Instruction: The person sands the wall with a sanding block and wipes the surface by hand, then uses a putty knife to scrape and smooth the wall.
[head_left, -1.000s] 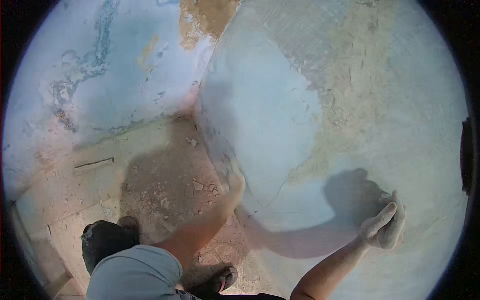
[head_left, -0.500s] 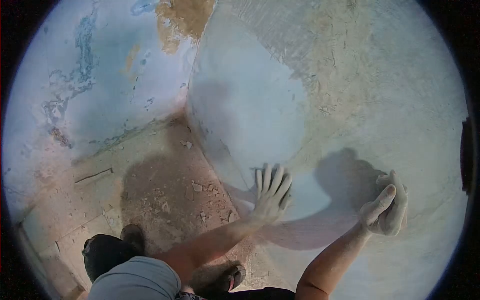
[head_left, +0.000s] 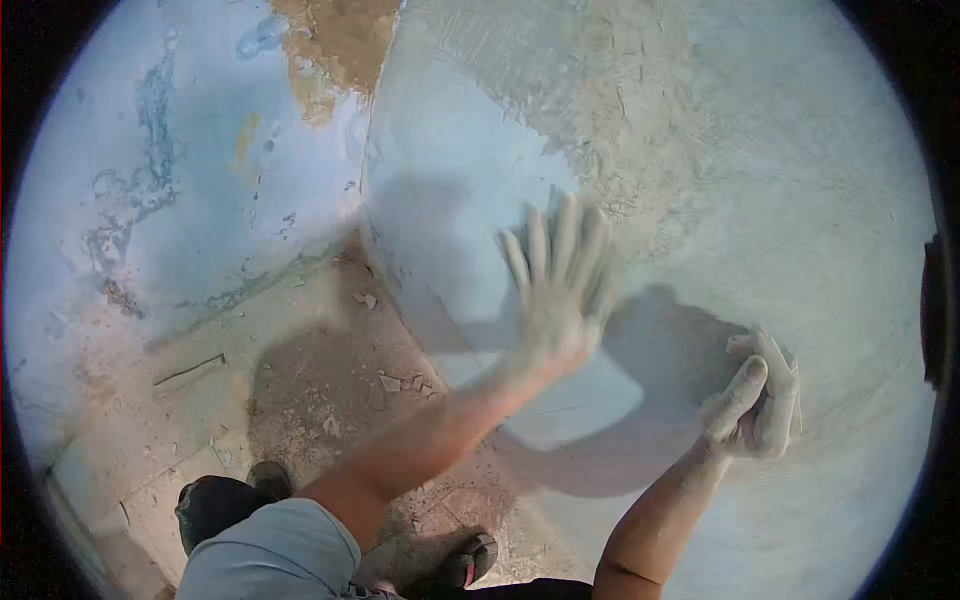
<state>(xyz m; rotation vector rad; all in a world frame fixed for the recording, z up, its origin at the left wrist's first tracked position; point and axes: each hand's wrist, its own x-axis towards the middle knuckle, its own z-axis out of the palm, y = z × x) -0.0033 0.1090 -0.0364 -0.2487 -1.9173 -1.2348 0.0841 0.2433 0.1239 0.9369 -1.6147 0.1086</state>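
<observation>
Plastered wall (head_left: 760, 200), pale and uneven, fills the view from the centre rightward, and its pale blue patch (head_left: 495, 180) serves as landmark. The patch lies directly beneath the person's left hand (head_left: 562, 285), its long axis slanting from upper left to lower right. That hand is the nearer one, over the patch's right side, palm toward the wall and apparently flat on it; its grip is wide, fingers spread and empty. Below and to the right of the patch, the right hand (head_left: 752, 400) is cupped beside the wall, its grip narrow, thumb near the curled fingers; whether anything sits inside is hidden.

Counted: two hands, both dusted whitish; two walls, the second, stained wall (head_left: 225, 180) standing left of the patch with one large brown area (head_left: 345, 45) at its top; one floor (head_left: 330, 450) below and left of the patch, bearing two partly seen shoes, one thin dark strip (head_left: 190, 369) and scattered chips (head_left: 390, 382) too small to count reliably.
</observation>
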